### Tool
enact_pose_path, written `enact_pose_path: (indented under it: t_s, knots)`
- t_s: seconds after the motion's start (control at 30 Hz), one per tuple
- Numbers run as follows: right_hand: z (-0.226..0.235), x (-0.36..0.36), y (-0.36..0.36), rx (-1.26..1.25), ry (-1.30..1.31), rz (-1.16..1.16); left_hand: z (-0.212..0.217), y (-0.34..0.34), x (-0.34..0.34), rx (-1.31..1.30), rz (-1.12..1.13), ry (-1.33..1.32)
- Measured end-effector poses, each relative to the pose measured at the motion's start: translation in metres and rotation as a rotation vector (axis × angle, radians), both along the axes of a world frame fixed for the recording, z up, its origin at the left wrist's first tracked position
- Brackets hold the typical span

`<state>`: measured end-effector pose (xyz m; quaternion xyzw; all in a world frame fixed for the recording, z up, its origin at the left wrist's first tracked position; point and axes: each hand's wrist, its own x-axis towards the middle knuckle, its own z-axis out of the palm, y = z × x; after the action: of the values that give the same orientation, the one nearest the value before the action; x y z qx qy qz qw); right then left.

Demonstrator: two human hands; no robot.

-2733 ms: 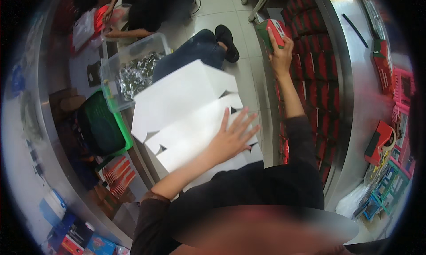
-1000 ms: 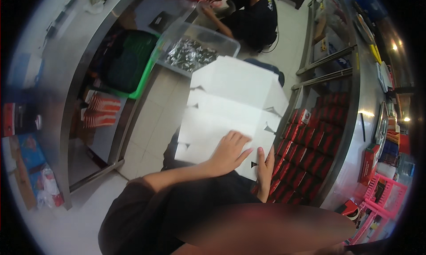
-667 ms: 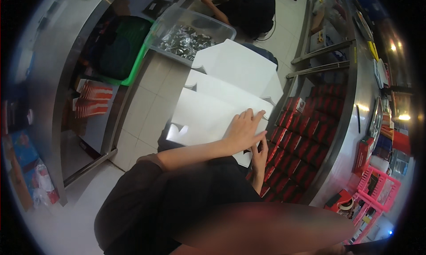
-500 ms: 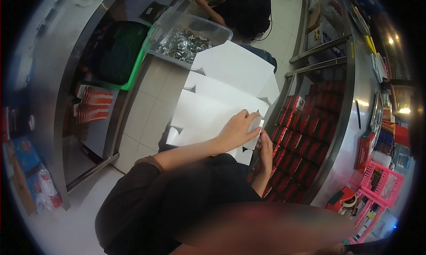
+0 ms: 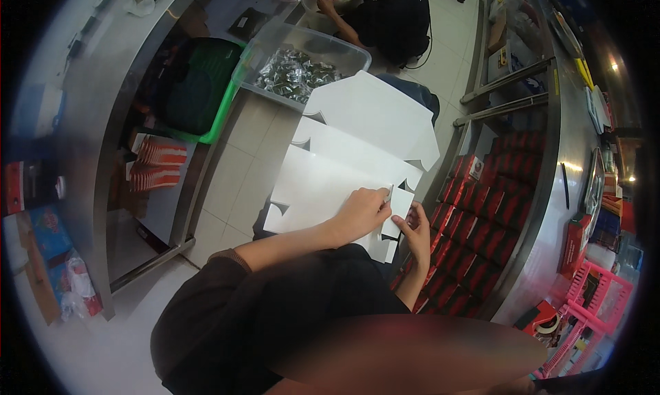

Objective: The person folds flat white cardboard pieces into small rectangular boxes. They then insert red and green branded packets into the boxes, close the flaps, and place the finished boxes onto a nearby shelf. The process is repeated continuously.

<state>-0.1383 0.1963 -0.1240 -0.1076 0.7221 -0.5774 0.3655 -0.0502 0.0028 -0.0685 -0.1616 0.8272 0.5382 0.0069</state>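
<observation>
A white cardboard box blank (image 5: 330,168), with creases and cut corner tabs, lies spread over my lap. Its small right-hand side flap (image 5: 401,206) stands folded up. My left hand (image 5: 364,213) rests on the sheet, fingers bent and drawn together at the flap's inner edge; the exact hold of the fingertips is partly hidden. From the outer side, my right hand (image 5: 416,231) grips the flap, thumb on its face and fingers curled beside it.
A clear plastic tub (image 5: 295,65) of silvery pieces stands beyond the blank. Ahead, another person (image 5: 392,24) works over a container. Red-and-black boxes (image 5: 481,216) fill the shelf on my right. A green-rimmed black crate (image 5: 192,89) sits at left; a pink basket (image 5: 598,295) lies on the right counter.
The right side flap has been raised and folded inward. My right hand has moved its thumb onto the flap, and my left fingers have drawn together from a wider spread.
</observation>
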Motion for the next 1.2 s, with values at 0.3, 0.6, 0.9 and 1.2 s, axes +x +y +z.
enact_pose_path:
  t_s: [0.3, 0.6, 0.9, 1.2]
  knots:
    - [0.042, 0.018, -0.012, 0.147, 0.729, -0.339, 0.088, -0.008, 0.013, 0.694, 0.099, 0.099]
    - [0.074, 0.025, -0.039, -0.236, 1.02, -0.15, 0.058, 0.008, -0.04, 0.981, 0.25, 0.309]
    - [0.065, 0.055, -0.046, -0.403, 0.471, -0.484, 0.042, 0.047, -0.021, 0.194, 0.049, 0.557]
    - [0.133, 0.062, -0.073, -0.788, 0.586, -0.57, 0.094, -0.007, 0.019, 0.002, 0.087, 0.719]
